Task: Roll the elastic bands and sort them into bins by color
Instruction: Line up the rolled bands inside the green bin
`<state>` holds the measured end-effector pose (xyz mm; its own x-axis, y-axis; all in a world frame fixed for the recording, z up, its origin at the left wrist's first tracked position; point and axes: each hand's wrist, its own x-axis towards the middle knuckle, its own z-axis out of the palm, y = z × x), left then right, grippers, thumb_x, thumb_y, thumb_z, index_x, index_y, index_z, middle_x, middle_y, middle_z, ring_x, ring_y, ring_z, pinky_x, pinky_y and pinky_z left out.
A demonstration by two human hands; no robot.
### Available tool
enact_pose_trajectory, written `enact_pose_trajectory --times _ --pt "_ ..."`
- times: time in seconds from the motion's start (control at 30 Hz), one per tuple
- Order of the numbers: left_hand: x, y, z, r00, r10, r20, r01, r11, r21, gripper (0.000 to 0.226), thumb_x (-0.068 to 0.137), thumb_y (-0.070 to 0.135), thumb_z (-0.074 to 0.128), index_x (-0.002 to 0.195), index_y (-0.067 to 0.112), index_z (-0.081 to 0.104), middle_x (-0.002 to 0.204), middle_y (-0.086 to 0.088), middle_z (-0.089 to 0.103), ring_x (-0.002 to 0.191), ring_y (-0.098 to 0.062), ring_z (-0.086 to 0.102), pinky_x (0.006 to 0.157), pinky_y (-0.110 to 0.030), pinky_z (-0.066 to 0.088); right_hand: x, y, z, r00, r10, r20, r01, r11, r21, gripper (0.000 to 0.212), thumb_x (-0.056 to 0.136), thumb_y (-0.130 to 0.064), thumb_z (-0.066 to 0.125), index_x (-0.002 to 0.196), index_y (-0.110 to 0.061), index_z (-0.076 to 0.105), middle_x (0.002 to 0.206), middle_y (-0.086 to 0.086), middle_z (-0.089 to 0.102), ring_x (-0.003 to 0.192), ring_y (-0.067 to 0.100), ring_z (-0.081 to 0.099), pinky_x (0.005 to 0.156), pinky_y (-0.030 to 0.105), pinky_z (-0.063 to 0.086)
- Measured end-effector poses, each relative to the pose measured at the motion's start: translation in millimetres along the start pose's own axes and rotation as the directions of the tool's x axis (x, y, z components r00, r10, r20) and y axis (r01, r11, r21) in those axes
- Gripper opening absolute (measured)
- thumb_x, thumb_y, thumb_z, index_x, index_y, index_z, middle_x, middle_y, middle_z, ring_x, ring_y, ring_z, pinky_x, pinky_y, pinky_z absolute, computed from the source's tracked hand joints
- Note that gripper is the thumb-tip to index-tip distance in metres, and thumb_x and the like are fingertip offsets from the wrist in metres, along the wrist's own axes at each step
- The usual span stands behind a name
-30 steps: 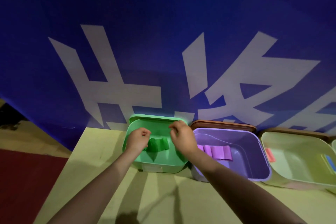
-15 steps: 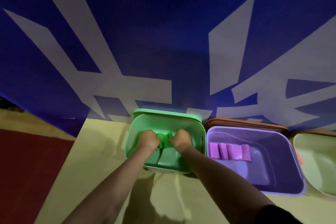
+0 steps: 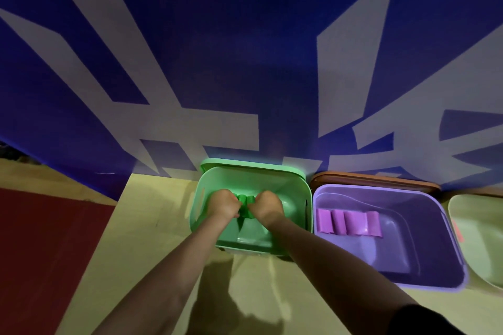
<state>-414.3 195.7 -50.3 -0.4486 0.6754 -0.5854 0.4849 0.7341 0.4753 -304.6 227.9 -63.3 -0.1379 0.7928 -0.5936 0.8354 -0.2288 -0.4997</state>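
Note:
A green elastic band (image 3: pixel 246 205) is bunched between both my hands inside the green bin (image 3: pixel 253 178). My left hand (image 3: pixel 223 205) grips its left end with curled fingers, and my right hand (image 3: pixel 268 206) grips its right end. A loose tail of the band hangs down between my wrists. To the right stands the purple bin (image 3: pixel 424 253), with a purple band (image 3: pixel 349 223) lying folded flat against its left inner side.
A pale green bin (image 3: pixel 479 239) is cut off at the right edge. A brown lid (image 3: pixel 375 181) leans behind the purple bin. All bins stand on a yellow-green table (image 3: pixel 147 226) against a blue banner with white characters. Red floor lies to the left.
My hands have come closer together over the green bin, gathering the green band into a tighter bunch. The view has shifted nearer and leftward, so the bins look larger.

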Motion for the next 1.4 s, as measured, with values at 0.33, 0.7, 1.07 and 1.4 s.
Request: enact_pose_trajectory --times 0.33,0.7,1.07,1.4 --pt "0.9 -3.3 -1.3 0.998 0.029 -0.052 -0.028 0.999 0.020 0.033 0.082 0.001 0.055 0.051 0.010 0.058 0.051 -0.004 0.059 0.056 -0.020 0.064 0.061 -0.027 0.054 3.2 -1.5 -15.5 0.996 0.010 0.093 -0.019 0.995 0.094 0.023 0.076 -0.026 0.065 0.060 -0.012 0.056 0.067 0.012 0.058 0.077 0.032 0.068 0.070 0.041 0.056" --pt "4.6 -7.2 3.9 0.994 0.079 -0.071 -0.074 0.995 0.065 0.024 0.081 0.002 0.055 0.059 0.003 0.065 0.068 -0.018 0.069 0.069 -0.029 0.069 0.069 -0.040 0.058 -1.6 11.6 -5.3 0.999 -0.027 -0.029 0.023 0.994 -0.105 0.036 0.085 -0.039 0.068 0.104 -0.010 0.061 0.103 0.012 0.067 0.097 0.029 0.062 0.076 0.031 0.046" --pt "4.3 -7.0 2.6 0.996 0.066 -0.057 -0.064 0.997 0.050 0.022 0.080 0.003 0.053 0.062 0.005 0.067 0.067 -0.014 0.070 0.068 -0.025 0.070 0.070 -0.037 0.059 -5.1 10.8 -15.6 0.992 -0.099 -0.072 0.099 0.995 -0.013 0.033 0.087 -0.032 0.062 0.061 -0.016 0.049 0.069 0.008 0.056 0.074 0.027 0.056 0.070 0.032 0.047" --pt "3.5 -5.2 3.1 0.998 0.037 -0.059 -0.036 0.999 0.020 0.021 0.081 0.004 0.057 0.063 0.006 0.067 0.068 -0.013 0.071 0.068 -0.024 0.070 0.070 -0.037 0.059 -2.9 10.7 -9.9 0.997 -0.074 0.014 0.071 0.984 0.166 0.028 0.089 -0.033 0.062 0.068 -0.022 0.046 0.068 0.001 0.052 0.072 0.025 0.054 0.074 0.035 0.049"
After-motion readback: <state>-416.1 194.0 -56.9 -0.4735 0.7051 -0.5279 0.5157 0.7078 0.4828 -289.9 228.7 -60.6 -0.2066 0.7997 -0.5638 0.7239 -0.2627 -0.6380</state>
